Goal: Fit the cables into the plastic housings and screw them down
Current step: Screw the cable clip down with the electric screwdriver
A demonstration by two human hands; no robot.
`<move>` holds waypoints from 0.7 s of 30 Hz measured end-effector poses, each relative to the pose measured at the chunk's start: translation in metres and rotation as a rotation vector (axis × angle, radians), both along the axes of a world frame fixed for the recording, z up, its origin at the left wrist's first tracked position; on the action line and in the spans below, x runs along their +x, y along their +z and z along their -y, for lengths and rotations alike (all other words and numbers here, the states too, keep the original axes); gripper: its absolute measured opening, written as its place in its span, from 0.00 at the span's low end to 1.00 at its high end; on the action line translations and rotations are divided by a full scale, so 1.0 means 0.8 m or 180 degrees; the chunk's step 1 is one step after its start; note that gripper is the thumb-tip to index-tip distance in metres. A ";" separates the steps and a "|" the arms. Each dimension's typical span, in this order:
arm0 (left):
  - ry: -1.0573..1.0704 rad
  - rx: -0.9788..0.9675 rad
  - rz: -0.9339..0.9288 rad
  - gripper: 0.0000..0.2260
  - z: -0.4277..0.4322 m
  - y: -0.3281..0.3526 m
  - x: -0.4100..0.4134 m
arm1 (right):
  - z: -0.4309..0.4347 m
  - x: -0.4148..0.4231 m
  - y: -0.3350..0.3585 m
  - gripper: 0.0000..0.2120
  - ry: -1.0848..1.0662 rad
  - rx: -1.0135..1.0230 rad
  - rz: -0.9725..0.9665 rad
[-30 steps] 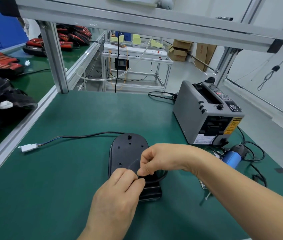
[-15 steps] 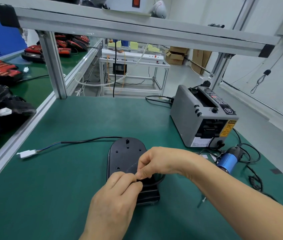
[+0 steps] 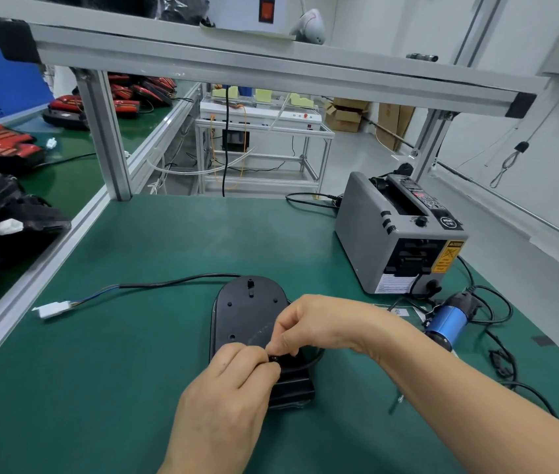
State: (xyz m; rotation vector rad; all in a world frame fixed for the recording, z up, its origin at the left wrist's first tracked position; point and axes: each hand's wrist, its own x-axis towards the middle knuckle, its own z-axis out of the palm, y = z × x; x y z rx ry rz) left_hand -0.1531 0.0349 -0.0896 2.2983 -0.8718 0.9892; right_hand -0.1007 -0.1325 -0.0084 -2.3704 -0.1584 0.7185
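A black plastic housing (image 3: 249, 309) lies flat on the green mat in front of me. A black cable (image 3: 168, 281) runs from its far end to the left and ends in a white connector (image 3: 53, 308). Another loop of black cable (image 3: 312, 360) curves out on the housing's right side. My left hand (image 3: 226, 401) and my right hand (image 3: 308, 325) meet over the near half of the housing. Their fingertips pinch the cable's small black end piece (image 3: 275, 358) between them. The near part of the housing is hidden under my hands.
A grey tape dispenser (image 3: 397, 234) stands at the right. A blue electric screwdriver (image 3: 447, 321) with tangled cords lies near the right edge. An aluminium frame post (image 3: 105, 138) rises at the back left; red and black housings (image 3: 1, 145) sit on the neighbouring bench.
Both hands stay pinched together over the housing with only tiny finger shifts. The view has tilted down slightly, so the bench items appear lower.
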 end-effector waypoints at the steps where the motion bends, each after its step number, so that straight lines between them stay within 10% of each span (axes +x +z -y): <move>1: 0.0001 0.0000 -0.0003 0.04 0.000 0.000 0.000 | 0.000 -0.001 0.000 0.07 -0.0007 -0.0010 -0.0002; 11: -0.0017 0.0009 0.0097 0.08 0.000 0.002 0.002 | 0.013 -0.018 -0.005 0.08 -0.0392 0.0434 0.0192; 21: -0.0110 -0.0033 0.0075 0.09 0.001 0.008 0.002 | 0.228 -0.052 0.015 0.07 -0.2529 -0.0306 0.0573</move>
